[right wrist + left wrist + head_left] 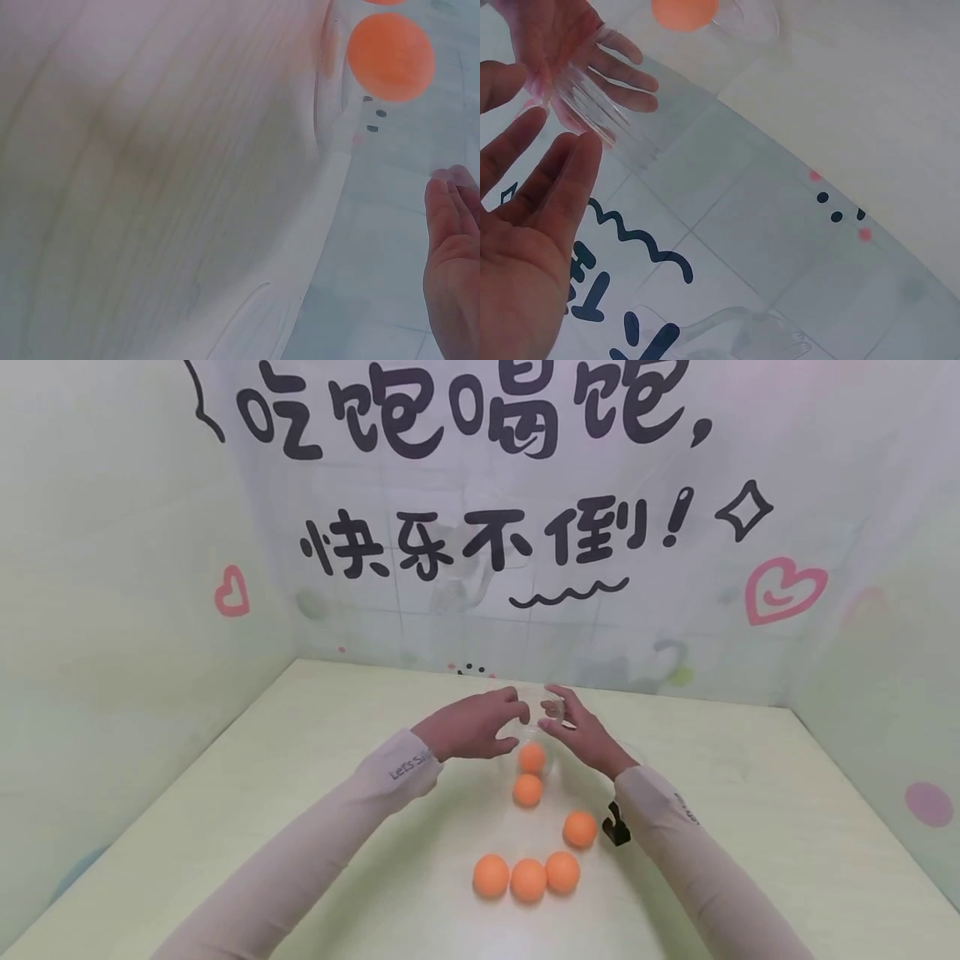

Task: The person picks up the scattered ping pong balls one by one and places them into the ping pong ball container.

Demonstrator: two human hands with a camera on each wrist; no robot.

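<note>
- Your right hand (pixel 588 737) is pinching a clear cup (pixel 585 101) above the bench's middle, tilted for passing.
- Your left hand (pixel 472 727), fingers apart, is reaching to receive it.
- Balls (pixel 528 878) are lying below, near the front edge.

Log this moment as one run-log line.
right hand: holds small clear plastic cup | left hand: open beside cup | orange table-tennis balls: six on pale yellow table

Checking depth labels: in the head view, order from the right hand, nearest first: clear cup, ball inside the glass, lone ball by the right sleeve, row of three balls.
1. Clear cup, in the right hand, between both hands.
2. Ball inside the glass, just below the hands.
3. Lone ball, beside the right sleeve.
4. Row of three balls, nearest the camera.
</note>
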